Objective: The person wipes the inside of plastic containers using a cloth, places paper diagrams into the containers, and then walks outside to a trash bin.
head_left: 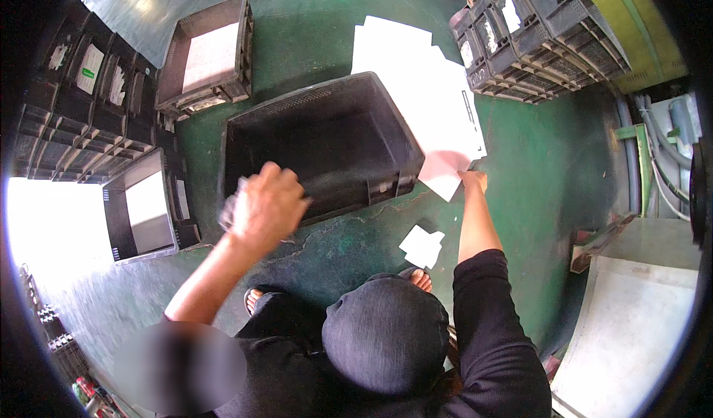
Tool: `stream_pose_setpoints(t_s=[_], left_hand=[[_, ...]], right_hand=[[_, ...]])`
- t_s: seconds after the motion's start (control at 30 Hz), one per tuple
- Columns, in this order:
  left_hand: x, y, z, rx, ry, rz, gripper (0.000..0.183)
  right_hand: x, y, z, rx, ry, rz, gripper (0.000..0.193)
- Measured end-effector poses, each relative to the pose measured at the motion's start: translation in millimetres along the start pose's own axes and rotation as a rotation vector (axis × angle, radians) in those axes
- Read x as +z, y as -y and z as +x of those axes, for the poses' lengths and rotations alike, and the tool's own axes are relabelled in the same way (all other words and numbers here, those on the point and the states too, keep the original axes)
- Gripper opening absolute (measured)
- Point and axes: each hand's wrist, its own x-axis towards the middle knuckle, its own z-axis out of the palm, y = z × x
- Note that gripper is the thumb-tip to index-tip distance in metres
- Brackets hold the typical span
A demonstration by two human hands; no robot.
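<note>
In front of me a large black plastic crate (pixel 316 139) sits at an angle on the green floor, with its hollow inside facing me. Over its near left corner is my left hand (pixel 271 202), its fingers curled; a small pale thing at its left side is too blurred to make out. Several large white sheets (pixel 416 76) lie spread behind and to the right of the crate. My right hand (pixel 474 182) is closed at the near right edge of a pinkish-white sheet (pixel 445 171) beside the crate's right end.
Small white paper pieces (pixel 422 247) lie near my feet. Stacked black crates (pixel 89 91) stand left, with an upright crate (pixel 148 202) holding a pale sheet below. Another crate (pixel 204 54) stands far left, more crates (pixel 527 35) far right. A pale metal surface (pixel 631 306) is at right.
</note>
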Motion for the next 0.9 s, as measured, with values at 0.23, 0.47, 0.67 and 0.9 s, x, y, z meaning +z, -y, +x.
stream_pose_setpoints(t_s=[0.23, 0.47, 0.67, 0.9], left_hand=[[-46.7, 90.7, -29.0, -0.355, -0.227, -0.725, 0.02], [17.5, 87.6, -81.1, -1.0, -0.073, -1.399, 0.028], [5.3, 114.5, -85.6, -1.065, -0.321, -1.367, 0.042], [-50.4, 67.3, -38.7, -0.214, -0.308, -0.266, 0.016]], right_hand=[[17.7, -50.7, 83.7, 0.05, -0.141, 0.203, 0.032], [15.1, -26.3, 31.5, 0.023, 0.072, 0.659, 0.022], [-73.7, 7.4, -21.8, -0.031, 0.525, 0.946, 0.02], [-231.0, 82.8, -147.3, -0.791, 0.303, 1.116, 0.013]])
